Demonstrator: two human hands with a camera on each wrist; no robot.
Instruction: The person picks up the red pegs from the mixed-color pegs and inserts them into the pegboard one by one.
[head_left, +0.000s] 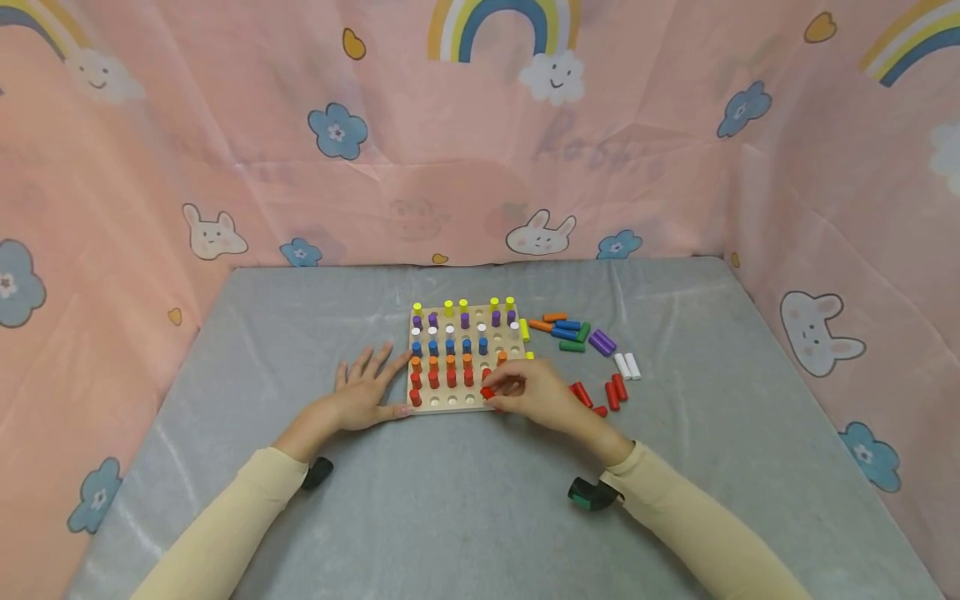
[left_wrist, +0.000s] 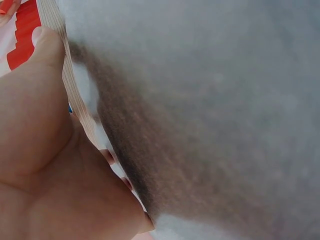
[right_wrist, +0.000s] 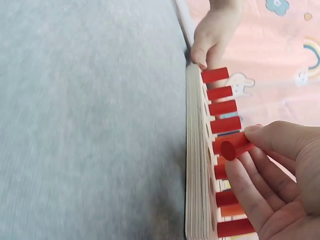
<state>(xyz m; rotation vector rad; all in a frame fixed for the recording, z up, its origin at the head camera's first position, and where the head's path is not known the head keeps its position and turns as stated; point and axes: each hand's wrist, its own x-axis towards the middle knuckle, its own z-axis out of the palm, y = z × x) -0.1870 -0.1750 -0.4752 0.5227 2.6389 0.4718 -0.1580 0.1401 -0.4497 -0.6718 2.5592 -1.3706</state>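
Observation:
A wooden pegboard (head_left: 459, 408) lies on the grey cloth, with upright pegs in rows of yellow, purple, white, blue, orange and red. My left hand (head_left: 362, 398) rests at its left side, fingers spread, the thumb against the front left corner. In the left wrist view the left thumb (left_wrist: 47, 52) touches the board's edge beside red pegs. My right hand (head_left: 536, 392) pinches a red peg (right_wrist: 237, 146) between thumb and fingers, above the board's front part. That peg is tilted and clear of the holes. The right hand hides part of the board's right front.
Right of the board lie loose pegs: orange ones (head_left: 555, 317), blue ones (head_left: 566, 333), green ones (head_left: 572, 347), purple ones (head_left: 602, 342), white ones (head_left: 632, 366) and several red ones (head_left: 612, 396). A yellow peg (head_left: 524, 330) lies by the board's right edge. Pink printed cloth (head_left: 450, 183) surrounds the table.

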